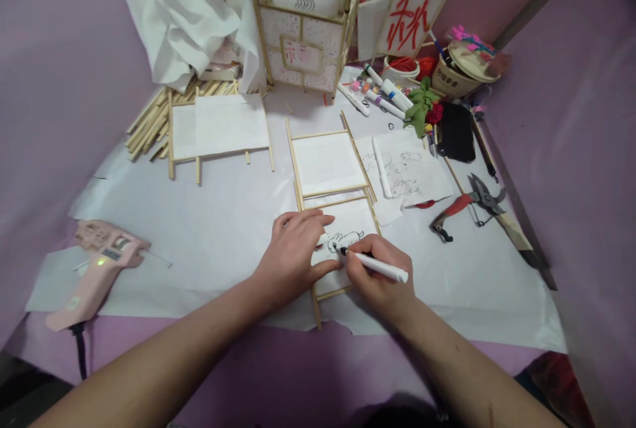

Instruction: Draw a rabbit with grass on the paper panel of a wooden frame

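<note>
My right hand is closed around a white marker, its black tip touching a small black animal drawing. This drawing is on the white sheet of a wooden-stick frame. On the left side of that frame rests my left hand, fingers bent and thumb along the sheet, with a white marker cap sticking out between them. Directly beyond lies another stick frame with a blank white sheet. To its right are a sketch paper with outlined animals and a white pen on top.
A pink glue gun lies at the left. Behind are blank frames, loose sticks and a standing lantern. Red-handled pruning shears, a black phone, several markers and a red flower are at the right.
</note>
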A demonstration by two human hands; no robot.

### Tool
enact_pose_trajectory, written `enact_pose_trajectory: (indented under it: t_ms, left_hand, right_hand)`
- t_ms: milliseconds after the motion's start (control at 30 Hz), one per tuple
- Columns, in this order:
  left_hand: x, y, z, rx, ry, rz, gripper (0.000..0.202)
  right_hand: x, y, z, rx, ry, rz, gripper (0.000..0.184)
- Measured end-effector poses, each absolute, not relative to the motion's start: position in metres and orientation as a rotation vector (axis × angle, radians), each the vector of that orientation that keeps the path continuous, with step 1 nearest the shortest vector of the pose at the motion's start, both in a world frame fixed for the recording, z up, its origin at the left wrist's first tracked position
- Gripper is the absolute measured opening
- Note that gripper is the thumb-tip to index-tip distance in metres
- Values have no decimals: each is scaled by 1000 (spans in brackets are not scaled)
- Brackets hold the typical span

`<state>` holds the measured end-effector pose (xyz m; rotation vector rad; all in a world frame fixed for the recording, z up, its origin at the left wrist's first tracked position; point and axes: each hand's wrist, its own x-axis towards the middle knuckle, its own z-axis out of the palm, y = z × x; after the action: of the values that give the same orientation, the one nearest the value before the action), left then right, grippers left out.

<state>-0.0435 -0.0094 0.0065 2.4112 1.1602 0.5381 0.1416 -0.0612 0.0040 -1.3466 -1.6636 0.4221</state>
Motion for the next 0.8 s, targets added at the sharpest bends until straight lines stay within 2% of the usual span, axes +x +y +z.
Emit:
enact_pose_trajectory:
  t_ms: [500, 633, 800]
  left_hand:
    - [-44, -10, 6, 2410, 1144, 541, 56]
    - [-44, -9, 6, 2410, 1143, 528, 61]
    - [-44, -10, 7, 2390, 1142, 510, 63]
  right_hand:
    - [143, -63, 7, -1339, -1663, 417, 12]
    - [147, -69, 11, -1348, -1535, 353, 7]
    - [158, -69, 11, -1262, -1310, 279, 9]
